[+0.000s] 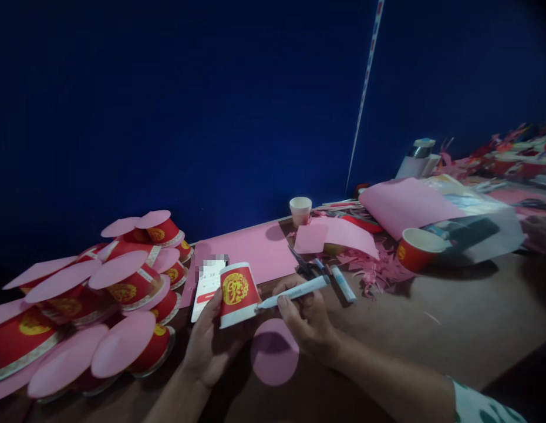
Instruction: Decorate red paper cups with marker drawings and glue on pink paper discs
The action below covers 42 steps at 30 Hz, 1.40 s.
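My left hand [206, 346] is closed round a red paper cup [238, 294] with a gold emblem and white bands at its ends. In my right hand [306, 323] is a white marker pen [295, 292], pinched at a slant, its tip at the cup's lower right edge; whether it touches I cannot tell. Below the hands a pink paper circle [274, 358] lies flat on the brown table [405, 323]. Just behind my left hand rests a lit phone [209, 288]. Scissors [303, 265] and a capped white tube [342, 283] lie beyond my right hand.
At left, several red cups topped with pink paper discs [123, 343] are piled. Pink sheets [259, 252], a white cup [300, 210], paper scraps [372, 270] and another red cup [418, 249] stand or lie behind. A blue wall [211, 117] rises at the back.
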Motion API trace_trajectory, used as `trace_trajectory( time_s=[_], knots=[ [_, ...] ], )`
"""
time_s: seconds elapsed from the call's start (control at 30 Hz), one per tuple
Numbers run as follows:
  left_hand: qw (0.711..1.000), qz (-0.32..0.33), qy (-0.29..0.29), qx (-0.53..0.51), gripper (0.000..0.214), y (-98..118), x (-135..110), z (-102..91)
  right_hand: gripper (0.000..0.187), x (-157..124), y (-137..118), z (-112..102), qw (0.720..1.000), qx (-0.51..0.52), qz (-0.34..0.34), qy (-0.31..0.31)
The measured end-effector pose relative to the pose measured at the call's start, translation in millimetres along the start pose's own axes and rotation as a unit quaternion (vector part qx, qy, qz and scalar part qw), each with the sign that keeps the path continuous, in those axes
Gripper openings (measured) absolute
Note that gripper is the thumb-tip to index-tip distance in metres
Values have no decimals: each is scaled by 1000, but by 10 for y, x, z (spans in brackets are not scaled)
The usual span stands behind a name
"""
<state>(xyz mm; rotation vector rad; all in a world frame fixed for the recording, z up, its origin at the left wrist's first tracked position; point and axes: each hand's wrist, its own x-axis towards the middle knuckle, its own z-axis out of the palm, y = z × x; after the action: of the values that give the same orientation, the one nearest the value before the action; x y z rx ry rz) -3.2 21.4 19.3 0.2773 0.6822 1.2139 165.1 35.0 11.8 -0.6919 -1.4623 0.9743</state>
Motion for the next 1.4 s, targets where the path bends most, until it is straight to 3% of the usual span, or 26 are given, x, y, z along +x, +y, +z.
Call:
trace_trajectory(
  time_s=[0.3, 0.63, 0.93, 1.17, 1.4],
  knots=[
    [1000, 0, 15, 17, 45, -17, 4, 11, 7, -4, -13, 13, 1000, -3, 24, 0],
    [1000, 2, -4, -6, 45, -11, 34, -38, 5, 7, 34, -28, 998, -47, 1, -34],
    [1000, 13, -4, 17, 47, 9, 8, -17, 13, 58, -54, -18, 999, -18, -1, 34],
    [1000, 10, -9, 21, 47, 36, 8, -12, 11, 54, 6, -17, 999, -18, -8, 40],
    [996, 77, 0, 48, 42, -21, 29, 33, 23, 83, 81, -38, 993, -107, -48, -3]
  ],
)
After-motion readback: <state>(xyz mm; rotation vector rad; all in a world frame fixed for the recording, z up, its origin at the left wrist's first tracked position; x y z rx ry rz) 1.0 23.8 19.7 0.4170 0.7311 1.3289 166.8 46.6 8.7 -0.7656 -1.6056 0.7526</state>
